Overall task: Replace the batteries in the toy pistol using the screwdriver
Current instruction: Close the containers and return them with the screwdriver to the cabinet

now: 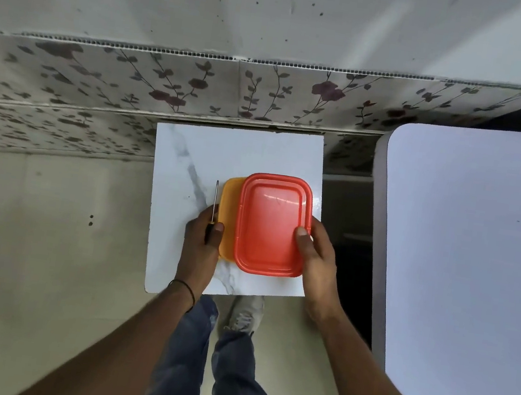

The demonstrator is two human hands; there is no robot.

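A yellow plastic box [230, 206] with a red lid [272, 224] sits on a small white marble-patterned table [197, 161]. The lid lies shifted to the right, so the box's left edge shows. My left hand [201, 242] grips the box's left side and also holds a thin screwdriver [214, 207], whose shaft points away from me. My right hand [314, 255] holds the lid's right edge, thumb on top. The toy pistol and batteries are not visible; what is inside the box is hidden.
A larger white table [471, 260] stands to the right with a dark gap between the two tables. A floral-patterned wall panel [200, 88] runs behind. My legs and a shoe [244, 315] show below on the pale floor.
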